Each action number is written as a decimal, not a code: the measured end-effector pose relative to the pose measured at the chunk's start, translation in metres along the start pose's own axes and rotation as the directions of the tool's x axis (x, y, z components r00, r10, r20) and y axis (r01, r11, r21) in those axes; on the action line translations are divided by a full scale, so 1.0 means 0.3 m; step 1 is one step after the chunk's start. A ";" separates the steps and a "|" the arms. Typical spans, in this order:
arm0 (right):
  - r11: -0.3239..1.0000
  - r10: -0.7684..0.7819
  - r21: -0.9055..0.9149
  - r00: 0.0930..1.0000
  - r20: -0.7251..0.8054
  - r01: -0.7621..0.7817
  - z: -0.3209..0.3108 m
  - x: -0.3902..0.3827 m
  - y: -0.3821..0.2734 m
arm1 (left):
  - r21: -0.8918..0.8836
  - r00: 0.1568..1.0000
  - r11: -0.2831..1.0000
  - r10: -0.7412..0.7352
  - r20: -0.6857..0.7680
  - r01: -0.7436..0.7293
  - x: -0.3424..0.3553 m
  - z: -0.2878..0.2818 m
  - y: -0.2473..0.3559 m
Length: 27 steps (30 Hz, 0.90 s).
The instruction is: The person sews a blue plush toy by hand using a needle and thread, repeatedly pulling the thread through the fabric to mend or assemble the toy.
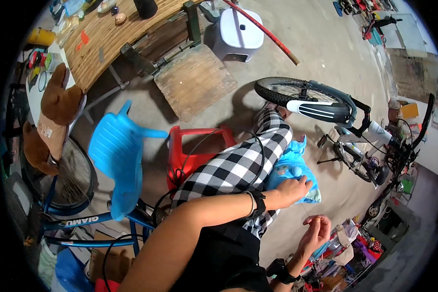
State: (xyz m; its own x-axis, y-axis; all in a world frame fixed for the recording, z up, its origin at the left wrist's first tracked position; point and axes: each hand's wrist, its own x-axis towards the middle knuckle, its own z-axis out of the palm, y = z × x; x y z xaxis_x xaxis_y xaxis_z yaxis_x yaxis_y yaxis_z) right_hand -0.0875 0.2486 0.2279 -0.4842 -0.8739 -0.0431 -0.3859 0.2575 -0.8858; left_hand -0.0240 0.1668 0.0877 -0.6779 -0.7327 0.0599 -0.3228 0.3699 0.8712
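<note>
A light-blue soft cloth item (289, 160) with a rounded blue nub lies on the checked black-and-white trouser leg. My left hand (294, 187) rests against the cloth's lower part, with thumb and fingers closed in a pinch; what they hold is too small to name. My right hand (316, 228) is below and right, apart from the cloth, its thumb and forefinger pinched on a fine thread (304, 210) that runs up toward the cloth and my left hand. A needle, if any, is too small to make out.
A red stool (180, 158), blue plastic chair (114, 151) and blue bicycle frame (92, 219) are on the left. A bicycle (326, 109) stands right. Behind are a wooden table (100, 34), a board (194, 80) and a white stool (236, 31). Piled items (340, 243) lie lower right.
</note>
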 end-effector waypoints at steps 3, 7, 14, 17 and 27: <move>1.000 -0.006 -0.006 1.000 0.030 0.007 0.011 0.011 -0.005 | -0.022 1.000 1.000 -0.004 -0.028 0.004 -0.018 -0.042 -0.013; 0.999 -0.008 -0.042 1.000 0.016 0.009 0.007 0.021 -0.004 | -0.054 0.999 0.998 -0.036 -0.029 0.035 0.000 0.026 -0.012; 0.996 -0.021 0.091 0.999 0.045 0.017 -0.002 0.046 -0.014 | -0.494 0.996 0.869 0.059 0.064 -0.020 -0.006 -0.074 -0.099; 0.993 -0.018 0.115 0.999 0.026 0.015 0.003 0.052 -0.023 | -0.805 0.980 0.563 -0.167 0.110 0.186 -0.063 -0.444 -0.160; 0.988 0.018 0.155 0.999 0.038 -0.024 0.011 0.044 0.032 | -0.267 -0.087 0.662 -0.292 -0.952 0.701 -0.754 -1.353 -0.872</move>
State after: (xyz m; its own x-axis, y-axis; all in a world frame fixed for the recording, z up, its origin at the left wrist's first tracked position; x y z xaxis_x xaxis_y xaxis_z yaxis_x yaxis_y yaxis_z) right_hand -0.0949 0.2382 0.2172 -0.4611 -0.8841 -0.0763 -0.2482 0.2111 -0.9454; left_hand 0.4820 0.0038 0.0441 0.7826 -0.5882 0.2041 -0.5119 -0.4213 0.7487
